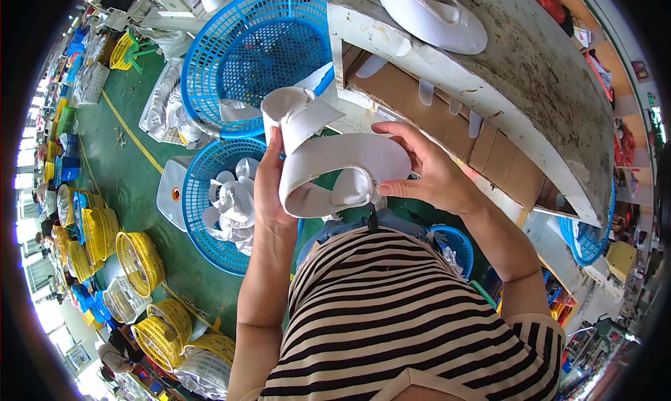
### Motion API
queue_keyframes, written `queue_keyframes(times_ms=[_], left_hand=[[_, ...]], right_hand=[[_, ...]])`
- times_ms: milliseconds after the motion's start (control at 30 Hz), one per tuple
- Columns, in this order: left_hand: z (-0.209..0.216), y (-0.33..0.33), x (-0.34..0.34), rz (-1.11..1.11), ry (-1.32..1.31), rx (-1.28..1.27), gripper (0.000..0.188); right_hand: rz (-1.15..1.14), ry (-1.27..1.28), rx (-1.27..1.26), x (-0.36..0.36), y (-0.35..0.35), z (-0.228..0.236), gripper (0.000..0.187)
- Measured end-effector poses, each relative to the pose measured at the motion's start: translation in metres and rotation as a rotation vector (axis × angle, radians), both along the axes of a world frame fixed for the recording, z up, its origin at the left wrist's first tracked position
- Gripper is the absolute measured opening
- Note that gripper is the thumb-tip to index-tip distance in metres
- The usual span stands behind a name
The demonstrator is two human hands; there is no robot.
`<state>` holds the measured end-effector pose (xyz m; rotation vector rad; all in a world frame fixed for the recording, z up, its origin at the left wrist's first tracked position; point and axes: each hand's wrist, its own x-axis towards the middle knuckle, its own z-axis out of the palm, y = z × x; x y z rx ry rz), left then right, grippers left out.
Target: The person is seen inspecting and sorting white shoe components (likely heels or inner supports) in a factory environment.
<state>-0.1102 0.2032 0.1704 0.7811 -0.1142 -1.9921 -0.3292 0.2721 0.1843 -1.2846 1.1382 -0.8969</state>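
Two white curved pcs are held up nr. centre of view. The lower, wider pc (335, 155) sits at 12 o'c., bent into an open loop; the smaller curled pc (285, 106) lies at 11 o'c., touching it, but whether the two are joined can't be told.

At 9 o'c. the L hand (270, 184) is set along the pcs' left edges, thumb pointed up against the smaller one; its other fingers are mostly hidden, so their spread can't be told. At approx. 3 o'c. the R hand (432, 169) is curved round the lower pc's far end, fingers and thumb held wide w/ that end between; grip firmness can't be told.

More white pcs (234, 202) are heaped in a blue basket (199, 230) at 9 o'c. A bigger blue basket (262, 55) stands at 11 o'c. At 2 o'c. a worn white table (521, 73) is seen, w/ another white pc (465, 32) laid on top at 1 o'c. and cardboard (437, 121) under its edge. Yellow baskets (155, 279) are stacked/grouped at 8 o'c. on green floor (133, 181).
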Motion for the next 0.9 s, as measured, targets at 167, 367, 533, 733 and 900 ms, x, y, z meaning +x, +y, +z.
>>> queue_keyframes(times_ms=[167, 367, 533, 733, 900], left_hand=[[0.0, 0.002, 0.008, -0.03, 0.031, -0.014, 0.029], [0.009, 0.005, 0.008, -0.029, 0.007, 0.018, 0.029], [-0.02, -0.002, 0.028, -0.261, 0.333, -0.136, 0.039], [-0.016, 0.001, 0.02, -0.203, 0.08, -0.118, 0.04], [-0.019, 0.001, 0.021, -0.199, 0.023, -0.108, 0.039]], right_hand=[[-0.007, 0.037, -0.018, 0.008, 0.0, 0.0, 0.076], [-0.029, 0.266, -0.187, 0.016, 0.003, 0.007, 0.077], [0.056, 0.592, -0.371, 0.02, 0.002, 0.028, 0.082], [0.132, 0.717, -0.5, 0.022, 0.002, 0.031, 0.082], [0.148, 0.714, -0.508, 0.021, 0.002, 0.033, 0.082]])
